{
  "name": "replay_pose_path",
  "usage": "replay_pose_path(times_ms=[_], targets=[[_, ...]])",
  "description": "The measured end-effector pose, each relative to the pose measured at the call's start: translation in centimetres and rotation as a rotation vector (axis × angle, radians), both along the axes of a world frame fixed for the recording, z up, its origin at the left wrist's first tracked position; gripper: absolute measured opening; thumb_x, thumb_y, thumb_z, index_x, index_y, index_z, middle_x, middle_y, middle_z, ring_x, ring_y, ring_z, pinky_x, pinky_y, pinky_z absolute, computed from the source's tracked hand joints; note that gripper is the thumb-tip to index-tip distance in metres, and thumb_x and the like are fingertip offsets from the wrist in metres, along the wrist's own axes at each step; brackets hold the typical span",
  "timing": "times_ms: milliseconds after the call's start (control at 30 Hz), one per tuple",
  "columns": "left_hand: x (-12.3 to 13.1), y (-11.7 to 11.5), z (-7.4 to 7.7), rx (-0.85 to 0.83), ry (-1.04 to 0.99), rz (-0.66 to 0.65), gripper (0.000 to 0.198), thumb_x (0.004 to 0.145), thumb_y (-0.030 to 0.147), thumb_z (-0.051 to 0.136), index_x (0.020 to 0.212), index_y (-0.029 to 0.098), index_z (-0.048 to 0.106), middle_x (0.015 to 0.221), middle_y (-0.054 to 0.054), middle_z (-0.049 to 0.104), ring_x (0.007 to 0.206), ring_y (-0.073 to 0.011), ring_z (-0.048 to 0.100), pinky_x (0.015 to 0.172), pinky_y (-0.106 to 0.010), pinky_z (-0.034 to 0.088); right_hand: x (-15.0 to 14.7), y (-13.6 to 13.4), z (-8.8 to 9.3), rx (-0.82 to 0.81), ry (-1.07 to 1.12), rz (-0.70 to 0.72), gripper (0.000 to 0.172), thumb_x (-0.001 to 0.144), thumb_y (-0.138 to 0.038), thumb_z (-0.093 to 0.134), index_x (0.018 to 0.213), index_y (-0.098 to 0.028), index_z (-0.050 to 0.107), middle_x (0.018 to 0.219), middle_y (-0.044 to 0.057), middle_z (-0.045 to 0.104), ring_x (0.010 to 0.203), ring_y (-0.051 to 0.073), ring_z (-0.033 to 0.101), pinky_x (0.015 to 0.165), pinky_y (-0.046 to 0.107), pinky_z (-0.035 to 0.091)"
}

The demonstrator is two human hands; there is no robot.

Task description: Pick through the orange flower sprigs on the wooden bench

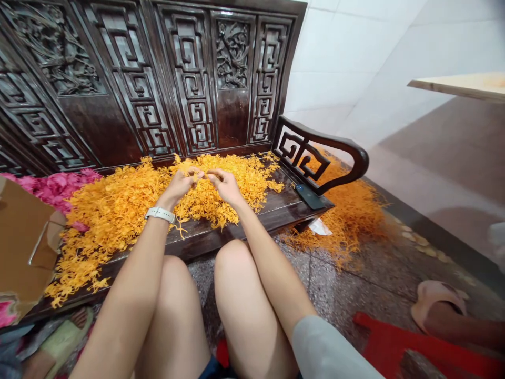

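Yellow flower pieces [118, 202] — heaped on dark bench [286, 208]. Left hand [182, 185] and right hand [226, 187] nearly together above them — cannot tell what fingertips pinch.

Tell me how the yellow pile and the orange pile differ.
The yellow pile is spread along the wooden bench seat; the orange pile lies on the floor beside the armrest. The yellow pile looks made of curled, petal-like pieces, the orange pile of thin, tangled strands. Both are loose heaps.
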State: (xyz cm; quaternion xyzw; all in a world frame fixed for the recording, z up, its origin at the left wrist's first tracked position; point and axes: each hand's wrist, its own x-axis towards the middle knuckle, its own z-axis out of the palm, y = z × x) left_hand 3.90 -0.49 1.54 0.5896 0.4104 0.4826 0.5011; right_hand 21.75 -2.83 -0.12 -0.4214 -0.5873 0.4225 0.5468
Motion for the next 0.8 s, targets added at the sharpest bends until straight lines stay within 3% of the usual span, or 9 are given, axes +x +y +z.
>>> replay_pose_path(times_ms=[133, 233, 400, 533, 600, 667, 800], targets=[[0.4, -0.2, 0.2, 0.027, -0.047, 0.041, 0.033, 0.063, 0.039, 0.093, 0.082, 0.017, 0.077, 0.076, -0.002, 0.065, 0.067, -0.0127, 0.050, 0.061, -0.026, 0.039, -0.1, -0.4, 0.0, -0.084, 0.053, 0.101, 0.042, 0.103, -0.022, 0.065, 0.144, -0.019, 0.057, 0.073, -0.004, 0.066, 0.068, 0.015, 0.061, 0.070, 0.030, 0.049], [0.2, -0.3, 0.4, 0.028, -0.018, -0.008, 0.026, 0.065, 0.034, 0.088, 0.081, 0.016, 0.079, 0.071, -0.002, 0.064, 0.064, -0.0122, 0.048, 0.058, -0.025, 0.036, -0.2, -0.8, 0.2, -0.129, 0.046, 0.205, 0.052, 0.106, -0.023, 0.064, 0.155, -0.021, 0.047, 0.073, -0.003, 0.068, 0.067, 0.016, 0.064, 0.069, 0.030, 0.051], [-0.3, -0.2, 0.7, -0.050, -0.100, -0.141, 0.025, 0.065, 0.030, 0.089, 0.081, 0.016, 0.078, 0.064, -0.002, 0.062, 0.058, -0.0114, 0.051, 0.056, -0.023, 0.037, 0.0, -0.7, 0.1, -0.147, 0.002, 0.305, 0.023, 0.108, -0.026, 0.062, 0.130, -0.019, 0.063, 0.078, 0.000, 0.073, 0.065, 0.013, 0.065, 0.061, 0.025, 0.049], [-0.2, -0.4, 0.8, -0.126, -0.160, -0.191, 0.026, 0.063, 0.026, 0.088, 0.083, 0.015, 0.078, 0.060, -0.001, 0.059, 0.054, -0.0101, 0.048, 0.054, -0.022, 0.038, 0.2, -0.7, -0.1, -0.171, 0.017, 0.328, 0.012, 0.106, -0.031, 0.068, 0.103, -0.020, 0.062, 0.072, -0.002, 0.071, 0.060, 0.011, 0.064, 0.059, 0.022, 0.048], [0.0, -0.5, 0.8, -0.122, -0.156, -0.118, 0.023, 0.062, 0.024, 0.085, 0.081, 0.014, 0.077, 0.058, -0.001, 0.057, 0.053, -0.0102, 0.047, 0.053, -0.022, 0.036, 0.1, -0.9, 0.0, -0.139, 0.013, 0.334, 0.024, 0.106, -0.033, 0.068, 0.088, -0.021, 0.058, 0.064, -0.003, 0.066, 0.056, 0.010, 0.059, 0.057, 0.021, 0.046], [0.5, -0.6, 0.8, -0.079, -0.166, 0.048, 0.017, 0.061, 0.020, 0.080, 0.077, 0.015, 0.075, 0.059, -0.002, 0.058, 0.054, -0.0105, 0.047, 0.053, -0.022, 0.034, -0.3, -1.2, 0.4, -0.100, 0.002, 0.331, 0.035, 0.108, -0.034, 0.064, 0.077, -0.021, 0.054, 0.058, -0.005, 0.058, 0.051, 0.008, 0.050, 0.053, 0.020, 0.040], [1.9, -0.5, 0.9, -0.038, -0.200, 0.369, 0.016, 0.054, 0.011, 0.067, 0.069, 0.017, 0.068, 0.066, -0.001, 0.061, 0.059, -0.0121, 0.049, 0.054, -0.023, 0.033, -1.3, -1.5, 1.2, -0.125, 0.047, 0.307, 0.043, 0.111, -0.032, 0.057, 0.070, -0.022, 0.046, 0.052, -0.008, 0.042, 0.044, 0.007, 0.037, 0.046, 0.021, 0.027]])
